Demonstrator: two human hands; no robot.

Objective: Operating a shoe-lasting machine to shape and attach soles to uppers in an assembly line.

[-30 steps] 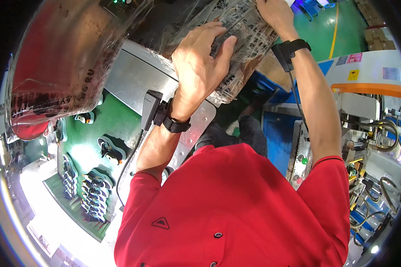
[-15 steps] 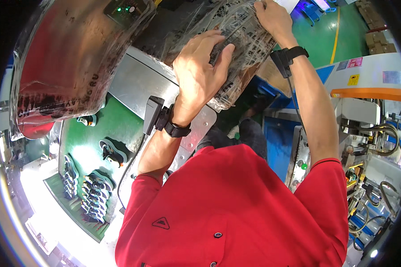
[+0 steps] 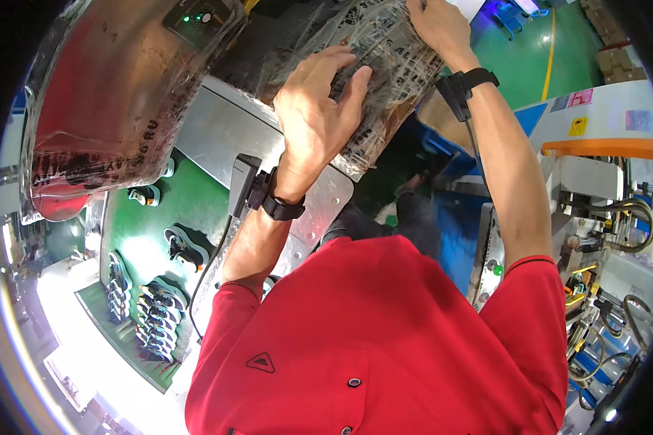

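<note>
A bundle wrapped in clear, dark-printed plastic film (image 3: 395,87) lies ahead of me, wrinkled and glossy, over a metal worktop (image 3: 228,134). My left hand (image 3: 315,109) rests over its near left part, thumb spread away from the fingers. At the bundle's far right edge, my right hand (image 3: 439,32) has its fingers bent around the film; the picture's top edge cuts off part of them. Each wrist wears a black strap with a small black box and a cable. What is inside the film cannot be made out.
To the left stands a red machine housing (image 3: 87,123) under plastic film, with a lit control panel (image 3: 197,20). Several shoes (image 3: 159,319) stand in rows on the lower left. A white and orange machine (image 3: 602,127) is at right, and cartons (image 3: 620,65) are stacked beyond it.
Both hands have shifted slightly to the left across the view, and the wrapped bundle has shifted with them. The left hand's thumb is still spread from the fingers.
</note>
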